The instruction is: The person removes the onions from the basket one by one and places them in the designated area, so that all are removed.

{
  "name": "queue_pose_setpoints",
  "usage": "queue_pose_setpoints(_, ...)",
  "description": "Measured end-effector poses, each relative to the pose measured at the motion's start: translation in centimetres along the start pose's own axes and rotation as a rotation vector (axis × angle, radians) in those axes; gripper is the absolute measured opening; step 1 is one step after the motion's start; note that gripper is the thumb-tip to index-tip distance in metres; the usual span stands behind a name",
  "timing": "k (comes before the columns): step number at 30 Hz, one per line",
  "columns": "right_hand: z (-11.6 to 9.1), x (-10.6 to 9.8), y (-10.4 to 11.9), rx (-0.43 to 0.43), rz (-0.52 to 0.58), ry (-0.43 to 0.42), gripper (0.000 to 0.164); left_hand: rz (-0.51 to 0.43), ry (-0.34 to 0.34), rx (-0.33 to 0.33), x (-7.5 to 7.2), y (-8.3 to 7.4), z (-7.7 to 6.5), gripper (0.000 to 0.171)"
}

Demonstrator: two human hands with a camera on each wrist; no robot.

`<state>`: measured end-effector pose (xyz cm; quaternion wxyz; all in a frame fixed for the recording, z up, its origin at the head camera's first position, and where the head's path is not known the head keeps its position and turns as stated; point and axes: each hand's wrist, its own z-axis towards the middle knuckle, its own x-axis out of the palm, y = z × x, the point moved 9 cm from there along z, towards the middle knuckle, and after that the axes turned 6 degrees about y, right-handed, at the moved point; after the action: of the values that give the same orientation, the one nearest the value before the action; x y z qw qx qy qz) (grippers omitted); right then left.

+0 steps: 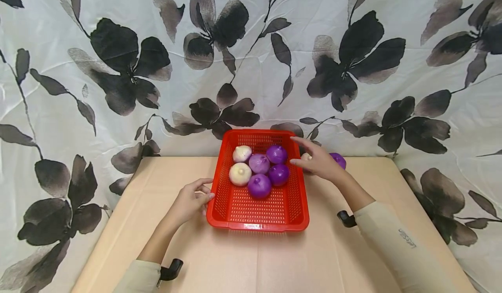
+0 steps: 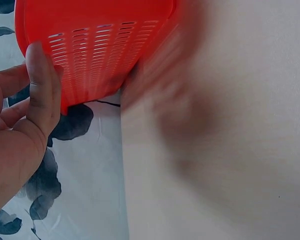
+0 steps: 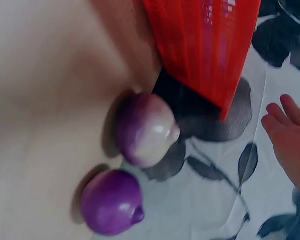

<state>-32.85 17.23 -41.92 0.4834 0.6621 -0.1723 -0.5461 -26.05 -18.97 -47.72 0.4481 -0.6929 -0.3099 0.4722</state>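
In the head view, a red plastic basket holds several onions: two white ones, among them a white onion, and several purple ones, such as the purple onion. My left hand is at the basket's left side, its loosely bent fingertips at the rim. My right hand is beside the right rim, thumb and fingers spread apart. The right wrist view shows that hand away from the basket wall. Under it on the table lie a purple-and-white onion and a purple onion, partly hidden in the head view.
The basket is over a pale tabletop close to its far edge. Behind hangs a white floral cloth, which also shows along both sides. A black wrist strap piece sticks out at the left sleeve, and another black piece at the right.
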Motion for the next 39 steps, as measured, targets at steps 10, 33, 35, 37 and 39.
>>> queue_pose_setpoints(10, 2.4, 4.7, 1.3, 0.016, -0.053, 0.163, 0.078, -0.004, -0.001, 0.002, 0.0, 0.1, 0.0, 0.050)
queue_pose_setpoints(33, 3.9, 11.9, 1.1, 0.074, -0.213, 0.464, 0.087, 0.005, -0.007, 0.001, 0.0, 0.2, 0.0, 0.050)
queue_pose_setpoints(35, 3.9, 12.1, 1.0, 0.094, -0.221, 0.468, 0.088, 0.006, -0.009, -0.002, 0.0, 0.2, 0.0, 0.050)
queue_pose_setpoints(37, 3.9, 12.2, 1.0, 0.102, -0.233, 0.470, 0.087, 0.008, -0.010, -0.003, 0.0, 0.2, 0.0, 0.050)
queue_pose_setpoints(39, 3.9, 12.3, 1.1, 0.108, -0.236, 0.467, 0.085, 0.009, -0.010, -0.003, 0.0, 0.2, 0.0, 0.050)
